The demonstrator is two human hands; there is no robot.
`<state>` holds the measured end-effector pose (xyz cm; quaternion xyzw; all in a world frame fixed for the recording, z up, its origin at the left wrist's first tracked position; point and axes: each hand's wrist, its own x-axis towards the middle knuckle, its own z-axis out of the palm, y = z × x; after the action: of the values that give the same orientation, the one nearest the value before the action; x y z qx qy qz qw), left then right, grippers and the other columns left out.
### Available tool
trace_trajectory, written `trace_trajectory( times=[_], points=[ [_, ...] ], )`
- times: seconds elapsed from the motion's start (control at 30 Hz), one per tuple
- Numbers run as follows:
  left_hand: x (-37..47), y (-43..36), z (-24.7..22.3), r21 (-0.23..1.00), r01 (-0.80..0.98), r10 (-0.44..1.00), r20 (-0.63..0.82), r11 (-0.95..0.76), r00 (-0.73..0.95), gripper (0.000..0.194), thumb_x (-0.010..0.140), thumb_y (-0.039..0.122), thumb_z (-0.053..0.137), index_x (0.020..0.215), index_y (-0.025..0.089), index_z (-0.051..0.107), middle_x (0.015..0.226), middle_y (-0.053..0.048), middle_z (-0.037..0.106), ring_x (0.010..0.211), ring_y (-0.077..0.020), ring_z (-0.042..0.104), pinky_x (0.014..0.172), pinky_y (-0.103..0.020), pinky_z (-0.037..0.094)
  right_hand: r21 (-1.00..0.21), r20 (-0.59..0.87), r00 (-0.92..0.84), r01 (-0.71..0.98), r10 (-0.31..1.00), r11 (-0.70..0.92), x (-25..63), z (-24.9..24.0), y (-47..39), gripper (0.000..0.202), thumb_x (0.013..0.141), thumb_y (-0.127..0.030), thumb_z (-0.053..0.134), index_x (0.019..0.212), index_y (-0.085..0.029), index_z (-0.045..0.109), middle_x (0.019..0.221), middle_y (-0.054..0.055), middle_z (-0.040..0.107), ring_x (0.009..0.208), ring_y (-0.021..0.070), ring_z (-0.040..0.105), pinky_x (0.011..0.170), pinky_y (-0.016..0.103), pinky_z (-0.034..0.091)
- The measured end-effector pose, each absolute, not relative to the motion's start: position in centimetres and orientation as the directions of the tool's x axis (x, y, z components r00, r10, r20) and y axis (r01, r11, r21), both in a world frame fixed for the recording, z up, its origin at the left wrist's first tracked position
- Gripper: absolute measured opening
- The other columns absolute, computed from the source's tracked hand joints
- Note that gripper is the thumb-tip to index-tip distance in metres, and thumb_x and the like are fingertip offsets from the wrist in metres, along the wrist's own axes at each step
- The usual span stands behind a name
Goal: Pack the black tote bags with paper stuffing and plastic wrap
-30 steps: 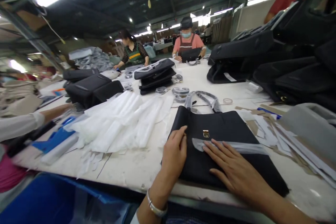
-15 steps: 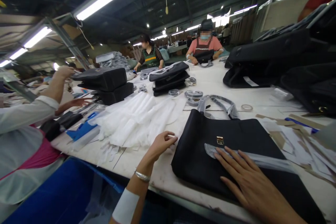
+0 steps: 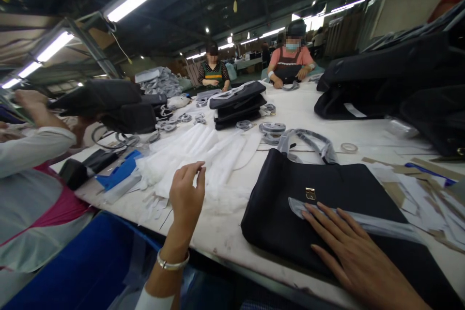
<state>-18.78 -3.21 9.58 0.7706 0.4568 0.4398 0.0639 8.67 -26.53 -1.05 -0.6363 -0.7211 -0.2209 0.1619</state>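
A black bag (image 3: 276, 203) with a gold clasp (image 3: 310, 193) lies flat on the white table, its plastic-wrapped handle (image 3: 308, 140) at the far side. My right hand (image 3: 348, 242) rests spread on the bag, over one end of a clear plastic-wrapped strip (image 3: 385, 225). Raised left of the bag, my left hand (image 3: 187, 191) touches nothing that I can make out; its fingers are bent, with thumb and forefinger a little apart. Behind it spreads a pile of thin white sheets (image 3: 196, 145).
Stacked black bags (image 3: 238, 101) stand mid-table, and more black bags (image 3: 385, 68) at the right. Paper scraps (image 3: 428, 203) lie right of my bag. A person (image 3: 32, 189) at the left lifts a bag; two people sit across. A blue bin (image 3: 87, 256) is below.
My left hand has moved left and up, away from the bag's edge. My right hand has stayed on the bag. The person at the left has lifted a black bag and moved it left.
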Motion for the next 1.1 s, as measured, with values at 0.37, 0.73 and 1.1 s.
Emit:
trace_trajectory(
  times=[0.37, 0.73, 1.1],
  points=[
    [-15.3, -5.6, -1.1, 0.929, 0.022, 0.892, -0.361, 0.369, 0.273, 0.043, 0.093, 0.052, 0.053, 0.103, 0.011, 0.064, 0.09, -0.013, 0.074, 0.075, -0.021, 0.074, 0.058, -0.028, 0.06, 0.29, 0.589, -0.235, 0.955, 0.773, 0.069, 9.5, -1.4, -26.0, 0.072, 0.091, -0.048, 0.053, 0.154, -0.021, 0.03, 0.142, 0.003, 0.054, 0.124, 0.0266, 0.056, 0.092, 0.043, 0.049],
    [-11.6, -6.1, 7.8, 0.91, -0.386, 0.989, 0.144, -0.149, -0.043, 0.043, 0.102, 0.04, 0.038, 0.139, 0.021, 0.047, 0.147, -0.014, 0.05, 0.133, -0.0212, 0.051, 0.11, -0.038, 0.045, 0.085, 0.52, -0.097, 0.994, 0.849, 0.061, 8.5, -1.3, -26.8, 0.065, 0.096, -0.044, 0.05, 0.154, -0.024, 0.027, 0.151, 0.004, 0.044, 0.136, 0.0268, 0.043, 0.107, 0.047, 0.041],
    [-1.3, -14.2, 5.0, 0.893, 0.072, 0.564, 0.217, -0.445, 0.797, 0.046, 0.1, 0.028, 0.04, 0.145, 0.02, 0.045, 0.139, -0.01, 0.058, 0.133, -0.0216, 0.051, 0.116, -0.042, 0.036, -0.055, 0.453, -0.025, 0.997, 0.891, 0.056, 7.9, -0.6, -27.1, 0.056, 0.094, -0.036, 0.055, 0.147, -0.02, 0.041, 0.151, 0.008, 0.044, 0.138, 0.03, 0.04, 0.113, 0.054, 0.032]
  ],
)
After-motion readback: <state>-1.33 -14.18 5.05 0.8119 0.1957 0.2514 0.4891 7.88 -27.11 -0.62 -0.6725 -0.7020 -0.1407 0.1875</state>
